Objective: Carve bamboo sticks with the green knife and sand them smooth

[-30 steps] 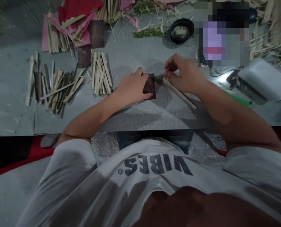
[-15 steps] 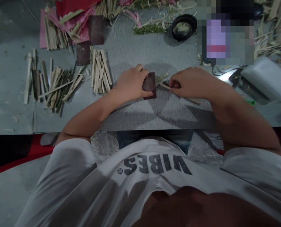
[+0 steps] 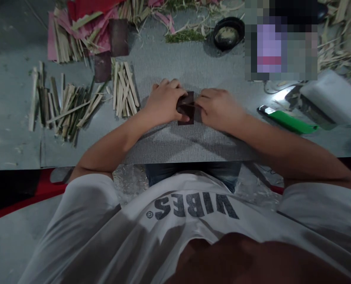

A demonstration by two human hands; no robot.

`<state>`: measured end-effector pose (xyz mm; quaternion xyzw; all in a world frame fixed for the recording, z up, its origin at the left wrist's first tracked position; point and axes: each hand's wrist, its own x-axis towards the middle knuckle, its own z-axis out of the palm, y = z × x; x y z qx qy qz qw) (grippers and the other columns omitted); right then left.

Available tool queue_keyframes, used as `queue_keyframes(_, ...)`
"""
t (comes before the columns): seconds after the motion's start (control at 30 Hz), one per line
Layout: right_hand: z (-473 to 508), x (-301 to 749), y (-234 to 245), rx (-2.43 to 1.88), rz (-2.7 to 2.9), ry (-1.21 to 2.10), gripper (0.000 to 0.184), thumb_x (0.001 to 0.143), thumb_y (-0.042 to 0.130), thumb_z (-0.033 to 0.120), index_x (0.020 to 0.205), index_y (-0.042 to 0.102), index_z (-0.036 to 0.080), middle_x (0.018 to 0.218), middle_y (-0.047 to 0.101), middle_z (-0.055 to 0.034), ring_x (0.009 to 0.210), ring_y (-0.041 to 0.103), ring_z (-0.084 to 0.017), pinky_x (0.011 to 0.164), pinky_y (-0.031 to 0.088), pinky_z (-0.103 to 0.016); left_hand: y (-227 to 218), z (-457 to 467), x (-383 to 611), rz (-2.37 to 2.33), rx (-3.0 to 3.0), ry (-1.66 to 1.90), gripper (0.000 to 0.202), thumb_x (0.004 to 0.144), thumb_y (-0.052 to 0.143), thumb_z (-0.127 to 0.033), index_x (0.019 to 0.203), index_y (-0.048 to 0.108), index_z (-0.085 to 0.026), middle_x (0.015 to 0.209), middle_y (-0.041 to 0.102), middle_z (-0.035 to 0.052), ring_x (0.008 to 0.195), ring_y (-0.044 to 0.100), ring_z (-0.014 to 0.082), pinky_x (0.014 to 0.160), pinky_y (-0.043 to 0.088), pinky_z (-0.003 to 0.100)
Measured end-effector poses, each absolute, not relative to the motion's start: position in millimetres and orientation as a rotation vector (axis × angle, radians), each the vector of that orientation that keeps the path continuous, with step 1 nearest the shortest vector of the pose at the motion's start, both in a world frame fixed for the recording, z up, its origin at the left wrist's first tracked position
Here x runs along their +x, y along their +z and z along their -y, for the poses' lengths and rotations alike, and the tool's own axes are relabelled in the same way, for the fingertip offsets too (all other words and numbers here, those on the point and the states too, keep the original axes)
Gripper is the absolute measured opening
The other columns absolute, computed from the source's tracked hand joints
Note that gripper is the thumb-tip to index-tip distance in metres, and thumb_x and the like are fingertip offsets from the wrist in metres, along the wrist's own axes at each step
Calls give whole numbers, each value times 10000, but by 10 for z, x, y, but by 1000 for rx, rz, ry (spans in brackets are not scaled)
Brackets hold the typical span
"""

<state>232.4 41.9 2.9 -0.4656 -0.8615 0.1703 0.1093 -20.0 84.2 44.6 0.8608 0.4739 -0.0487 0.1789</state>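
Note:
My left hand (image 3: pixel 166 101) is closed on a small dark brown sheet that looks like sandpaper (image 3: pixel 187 117), pressing it to the grey work surface with thumb and fingers. My right hand (image 3: pixel 218 108) meets it at the sheet's right edge, fingers pinched together. A thin pale bamboo strip (image 3: pixel 190 105) shows between the two hands, lying across the sheet. Most of the strip is hidden by my fingers. Left of my left hand lies a small pile of cut bamboo strips (image 3: pixel 124 90).
Further left are more loose strips (image 3: pixel 71 110). Two dark brown sheets (image 3: pixel 119 37) lie behind, near pink cloth (image 3: pixel 104 29). A black bowl (image 3: pixel 228 34) stands at the back. Right of my right hand are a green utility knife (image 3: pixel 292 120) and a pale box-shaped object (image 3: pixel 333 94).
My right hand has moved left with the strip, from beside the sheet to its right edge. The green knife, mostly covered by my right arm before, now shows. My left hand stays nearly still.

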Motion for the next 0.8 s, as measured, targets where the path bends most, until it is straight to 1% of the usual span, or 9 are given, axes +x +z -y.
queue_keyframes(0.07, -433, 2264, -30, -1308, 2562, 457, 261, 1123, 664, 170, 1227, 901, 205, 1297, 856, -218, 1272, 812, -463, 1130, 658, -599, 445, -830, -201, -1346, 2437, -135, 789, 1073, 906, -813, 1754, 836, -422, 1824, 727, 61, 1645, 517, 489, 1383, 454, 693)
queue_keyframes(0.13, -481, 2279, -43, -1285, 2606, 401, 285, 1107, 656, 159, 1226, 911, 209, 1275, 854, -216, 1251, 813, -461, 1104, 664, -589, 452, -822, -199, -1340, 2442, -137, 791, 1032, 969, -772, 1726, 862, -409, 1822, 720, 89, 1683, 520, 521, 1383, 451, 695)
queue_keyframes(0.2, -543, 2345, -18, -1303, 2651, 333, 301, 1123, 627, 162, 1198, 912, 223, 1236, 852, -201, 1198, 810, -440, 1081, 670, -579, 463, -818, -195, -1331, 2442, -137, 799, 988, 1029, -717, 1710, 871, -416, 1824, 721, 114, 1715, 528, 561, 1379, 456, 710)
queue_keyframes(0.3, -599, 2407, 38, -1365, 2693, 271, 318, 1153, 595, 155, 1157, 902, 236, 1226, 854, -201, 1154, 804, -419, 1073, 668, -580, 472, -817, -191, -1328, 2438, -129, 752, 1015, 1021, -723, 1697, 886, -438, 1811, 730, 113, 1715, 514, 562, 1378, 446, 729)
queue_keyframes(0.43, -571, 2277, 65, -1314, 2748, 346, 260, 1115, 680, 128, 1242, 895, 200, 1386, 868, -235, 1290, 817, -443, 1149, 656, -578, 462, -824, -188, -1325, 2440, -140, 863, 1001, 1011, -837, 1732, 866, -403, 1720, 763, 103, 1695, 483, 548, 1369, 435, 738)
queue_keyframes(0.5, -572, 2233, 72, -1267, 2767, 400, 273, 1104, 705, 118, 1300, 885, 180, 1471, 861, -247, 1369, 804, -454, 1203, 646, -585, 454, -834, -188, -1313, 2444, -150, 859, 987, 1032, -788, 1724, 870, -380, 1729, 767, 114, 1688, 518, 545, 1361, 452, 725)
queue_keyframes(0.6, -635, 2314, 93, -1311, 2741, 451, 244, 1102, 684, 92, 1231, 869, 184, 1418, 865, -235, 1333, 804, -447, 1231, 632, -613, 444, -853, -187, -1305, 2444, -138, 776, 984, 1026, -747, 1683, 905, -432, 1709, 803, 111, 1673, 562, 557, 1348, 472, 744)
queue_keyframes(0.7, -697, 2397, 98, -1353, 2671, 494, 211, 1143, 669, 137, 1163, 858, 228, 1356, 860, -205, 1267, 791, -425, 1232, 619, -635, 452, -859, -178, -1308, 2438, -126, 776, 989, 1003, -819, 1682, 903, -486, 1604, 856, 95, 1671, 537, 557, 1341, 461, 774)
queue_keyframes(0.8, -697, 2320, 67, -1251, 2737, 489, 185, 1157, 701, 214, 1235, 868, 227, 1372, 857, -196, 1299, 790, -428, 1221, 632, -631, 494, -840, -159, -1322, 2454, -167, 650, 1035, 1001, -735, 1610, 927, -442, 1651, 834, 83, 1650, 564, 503, 1353, 485, 712)
